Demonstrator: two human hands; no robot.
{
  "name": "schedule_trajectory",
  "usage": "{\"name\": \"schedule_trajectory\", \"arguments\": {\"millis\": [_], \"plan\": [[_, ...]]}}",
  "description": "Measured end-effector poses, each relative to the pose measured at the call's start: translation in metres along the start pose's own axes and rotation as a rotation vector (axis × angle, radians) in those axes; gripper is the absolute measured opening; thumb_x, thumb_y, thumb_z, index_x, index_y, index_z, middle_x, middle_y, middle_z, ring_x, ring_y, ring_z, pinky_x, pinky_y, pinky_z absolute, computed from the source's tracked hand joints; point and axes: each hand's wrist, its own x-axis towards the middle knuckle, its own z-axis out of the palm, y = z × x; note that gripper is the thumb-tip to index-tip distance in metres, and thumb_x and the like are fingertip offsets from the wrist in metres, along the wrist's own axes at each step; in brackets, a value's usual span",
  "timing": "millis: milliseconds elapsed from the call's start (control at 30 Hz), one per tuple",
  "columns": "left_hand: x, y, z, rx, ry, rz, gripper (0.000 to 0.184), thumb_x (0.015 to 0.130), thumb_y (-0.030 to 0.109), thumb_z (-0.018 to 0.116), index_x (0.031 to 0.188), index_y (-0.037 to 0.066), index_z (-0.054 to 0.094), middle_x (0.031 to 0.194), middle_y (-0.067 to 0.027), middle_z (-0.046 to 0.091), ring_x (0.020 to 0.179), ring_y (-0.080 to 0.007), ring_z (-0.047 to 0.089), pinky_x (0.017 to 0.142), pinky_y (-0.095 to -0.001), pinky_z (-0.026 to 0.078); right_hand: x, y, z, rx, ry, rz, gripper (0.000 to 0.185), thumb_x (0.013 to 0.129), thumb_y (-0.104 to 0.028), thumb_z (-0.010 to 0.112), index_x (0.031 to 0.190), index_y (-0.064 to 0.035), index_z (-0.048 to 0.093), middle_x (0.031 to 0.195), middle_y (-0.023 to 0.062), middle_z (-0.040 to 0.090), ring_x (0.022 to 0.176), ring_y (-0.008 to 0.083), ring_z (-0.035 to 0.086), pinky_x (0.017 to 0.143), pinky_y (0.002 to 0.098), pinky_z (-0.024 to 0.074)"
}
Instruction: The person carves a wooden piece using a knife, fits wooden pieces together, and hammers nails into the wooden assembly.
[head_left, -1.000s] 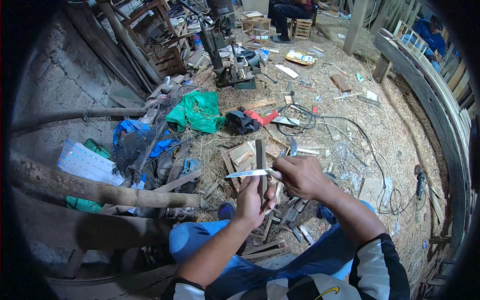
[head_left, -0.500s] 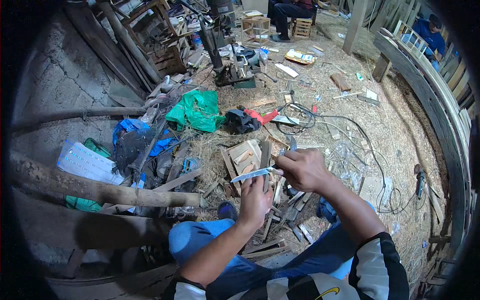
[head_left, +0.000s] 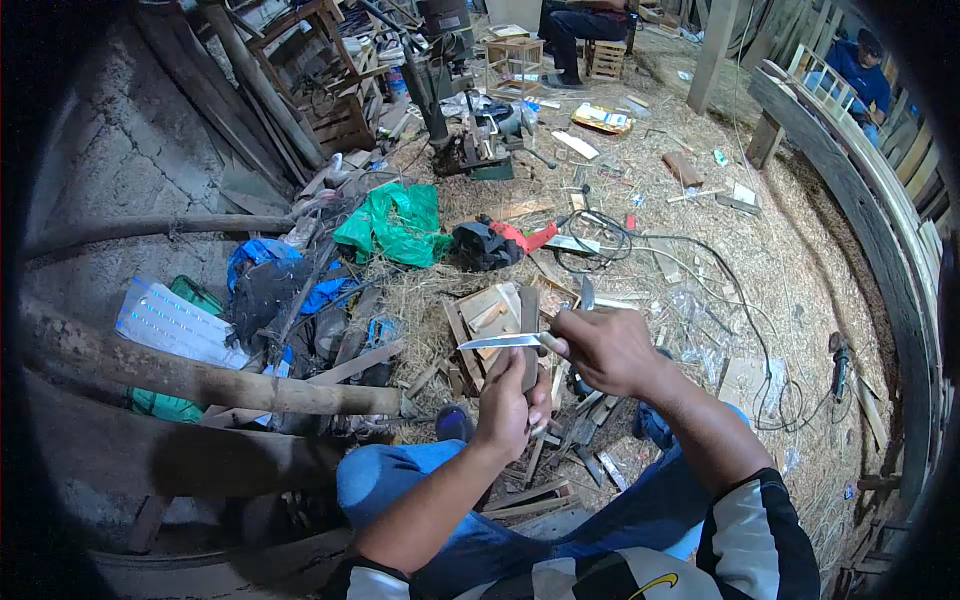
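My left hand (head_left: 508, 412) is closed round a narrow flat grey-brown bar (head_left: 529, 312), which stands up out of the grip; whether it is wood or stone I cannot tell. My right hand (head_left: 612, 350) is wrapped round the pale handle of a knife (head_left: 500, 341). The knife's blade points left and lies across the bar, just above my left thumb. Most of the handle is hidden in my right fingers. Below both hands, wood offcuts (head_left: 585, 430) lie between my knees.
A green plastic bag (head_left: 395, 225), a red and black tool (head_left: 505, 240) and looped black cable (head_left: 700, 245) lie ahead. Bamboo poles (head_left: 200, 375) run along the left. An angle grinder (head_left: 839, 365) lies right. Two people sit farther back, one in blue (head_left: 862, 75).
The bar tilted and turned in my left hand, and now shows a broader face. The knife shifted down and right along it, then back up to the left.
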Motion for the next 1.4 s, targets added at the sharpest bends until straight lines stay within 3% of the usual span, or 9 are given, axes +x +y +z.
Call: {"name": "schedule_trajectory", "arguments": {"millis": [333, 467, 500, 700, 867, 1200, 1300, 1333, 1400], "plan": [[0.003, -0.004, -0.006, 0.004, -0.017, -0.123, 0.042, 0.107, 0.047, 0.034, 0.103, 0.011, 0.054, 0.054, 0.004, 0.035, 0.036, -0.0077, 0.028, 0.034, -0.0245, 0.026, -0.002, 0.032, 0.006, -0.17, -0.006, -0.051, 0.013, 0.088, -0.026, 0.062, 0.097, -0.0165, 0.061, 0.076, 0.0081, 0.061, 0.069, 0.0316, 0.064, 0.057, 0.0462, 0.0473], [-0.022, 0.003, -0.006, -0.002, -0.113, -0.18, 0.046, 0.106, 0.051, 0.034, 0.108, 0.01, 0.054, 0.054, 0.0028, 0.037, 0.037, -0.0089, 0.031, 0.036, -0.0253, 0.029, 0.002, 0.114, -0.019, -0.221, 0.145, 0.546, 0.034, 0.101, -0.042, 0.044, 0.101, -0.0128, 0.062, 0.074, 0.0168, 0.064, 0.072, 0.0414, 0.063, 0.063, 0.049, 0.0475], [-0.017, 0.007, -0.007, -0.005, -0.121, -0.166, 0.046, 0.106, 0.051, 0.034, 0.108, 0.01, 0.054, 0.054, 0.0028, 0.037, 0.037, -0.0089, 0.031, 0.036, -0.0253, 0.029, -0.001, 0.121, -0.026, -0.226, 0.154, 0.579, 0.03, 0.101, -0.043, 0.049, 0.106, -0.0157, 0.061, 0.079, 0.0183, 0.067, 0.074, 0.0407, 0.065, 0.063, 0.0508, 0.0482], [-0.008, 0.007, 0.004, -0.051, 0.03, -0.055, 0.041, 0.107, 0.047, 0.032, 0.122, 0.014, 0.052, 0.067, -0.0011, 0.048, 0.048, -0.011, 0.044, 0.046, -0.0294, 0.04, -0.001, 0.025, -0.001, 0.086, 0.152, 0.139, 0.016, 0.091, -0.025, 0.061, 0.099, -0.0113, 0.058, 0.078, 0.0143, 0.064, 0.072, 0.039, 0.064, 0.061, 0.0488, 0.0465], [-0.004, 0.002, -0.006, -0.09, -0.133, -0.039, 0.037, 0.107, 0.047, 0.031, 0.114, 0.016, 0.051, 0.064, -0.0009, 0.045, 0.038, -0.0094, 0.034, 0.036, -0.024, 0.032, -0.001, 0.008, -0.001, 0.013, 0.034, 0.014, 0.02, 0.091, -0.026, 0.061, 0.103, -0.0121, 0.055, 0.077, 0.0119, 0.064, 0.068, 0.037, 0.064, 0.055, 0.0479, 0.0463], [-0.009, -0.008, 0.009, 0.24, 0.003, 0.117, 0.033, 0.108, 0.041, 0.036, 0.101, 0.012, 0.048, 0.06, 0.003, 0.038, 0.041, -0.0055, 0.031, 0.037, -0.0224, 0.028, -0.006, 0.002, 0.0, -0.128, 0.04, -0.027, 0.014, 0.09, -0.026, 0.062, 0.094, -0.0135, 0.057, 0.073, 0.0088, 0.063, 0.063, 0.0341, 0.063, 0.053, 0.0458, 0.0467], [-0.01, -0.025, 0.003, 0.398, 0.033, 0.223, 0.034, 0.108, 0.042, 0.037, 0.095, 0.011, 0.046, 0.061, 0.0027, 0.04, 0.042, -0.0058, 0.035, 0.038, -0.0226, 0.029, 0.0, 0.06, 0.0, -0.193, 0.112, 0.27, 0.013, 0.091, -0.028, 0.057, 0.097, -0.0172, 0.059, 0.077, 0.0094, 0.067, 0.067, 0.0341, 0.066, 0.056, 0.0492, 0.0482], [-0.024, -0.023, 0.014, 0.37, 0.024, 0.108, 0.035, 0.108, 0.042, 0.037, 0.094, 0.011, 0.047, 0.063, 0.0017, 0.043, 0.044, -0.0067, 0.038, 0.039, -0.0232, 0.032, -0.001, 0.082, -0.01, -0.199, 0.164, 0.38, 0.017, 0.093, -0.032, 0.055, 0.098, -0.0166, 0.06, 0.075, 0.0116, 0.067, 0.068, 0.0359, 0.066, 0.056, 0.0496, 0.048], [-0.016, -0.024, 0.008, 0.368, -0.016, 0.094, 0.036, 0.107, 0.044, 0.036, 0.097, 0.011, 0.047, 0.062, 0.0007, 0.043, 0.042, -0.0072, 0.037, 0.036, -0.0234, 0.031, 0.001, 0.081, -0.031, -0.221, 0.22, 0.387, 0.015, 0.093, -0.03, 0.058, 0.098, -0.0158, 0.06, 0.076, 0.0131, 0.067, 0.069, 0.0371, 0.065, 0.057, 0.0501, 0.0474]]}}
